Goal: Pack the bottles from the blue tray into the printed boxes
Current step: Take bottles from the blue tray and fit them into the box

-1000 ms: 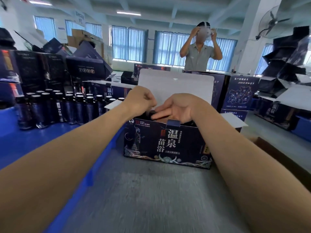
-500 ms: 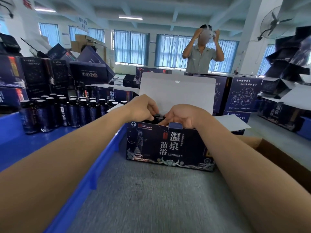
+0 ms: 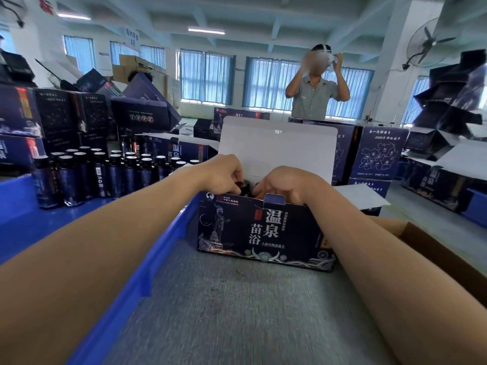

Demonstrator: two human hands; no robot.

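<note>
At the mouth of the printed box [image 3: 263,233], the right hand [image 3: 286,183], flat a second ago, has curled down, its hold hidden, beside the left hand [image 3: 224,175] pinching a bottle [image 3: 243,185] by its cap, so packing seems under way while more bottles [image 3: 79,175] wait in the blue tray [image 3: 23,227].

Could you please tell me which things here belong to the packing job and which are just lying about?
Job: printed box, boxed bottle, bottles, blue tray, left hand, right hand.
Lying about: stacked boxes, brown carton, wall fan, person behind.
</note>
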